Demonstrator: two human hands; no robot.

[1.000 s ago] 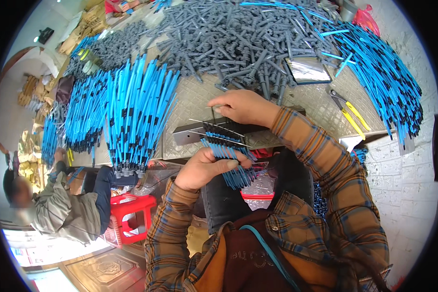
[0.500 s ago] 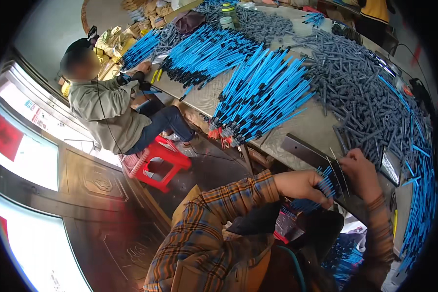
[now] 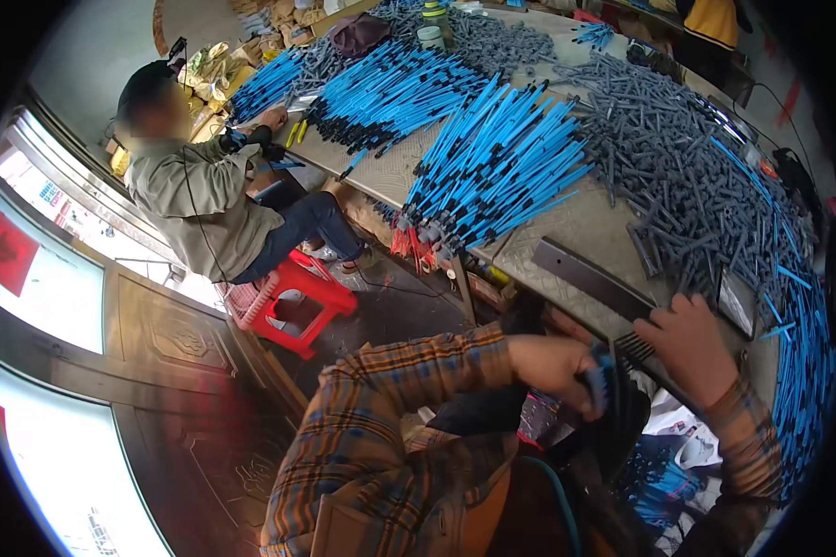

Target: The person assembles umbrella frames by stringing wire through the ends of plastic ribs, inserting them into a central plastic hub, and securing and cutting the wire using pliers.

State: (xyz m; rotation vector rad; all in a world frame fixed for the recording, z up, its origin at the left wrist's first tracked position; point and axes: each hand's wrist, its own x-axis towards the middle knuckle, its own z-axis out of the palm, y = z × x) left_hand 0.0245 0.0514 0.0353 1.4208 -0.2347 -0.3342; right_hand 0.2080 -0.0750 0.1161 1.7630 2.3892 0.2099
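My left hand (image 3: 557, 371) is closed round a bundle of thin blue rods (image 3: 596, 385), low in front of the table's near edge. Beside the bundle are dark, narrow prongs (image 3: 633, 347), possibly the rods' black ends. My right hand (image 3: 695, 348) has its fingers bent over these prongs at the table edge; its fingertips touch or nearly touch them. What it pinches, if anything, is too small to make out. A dark, straight bar (image 3: 590, 280) lies on the table just beyond both hands.
Blue rods with black ends are heaped on the table (image 3: 567, 218) in a near pile (image 3: 502, 172) and a farther pile (image 3: 390, 97). Grey plastic pieces (image 3: 669, 167) cover the right side. A person (image 3: 195, 195) sits at left on a red stool (image 3: 302, 302).
My left hand has tilted the rod bundle, so its fanned rods no longer show. My right hand has moved slightly down, and the thin pale strands near it are out of sight.
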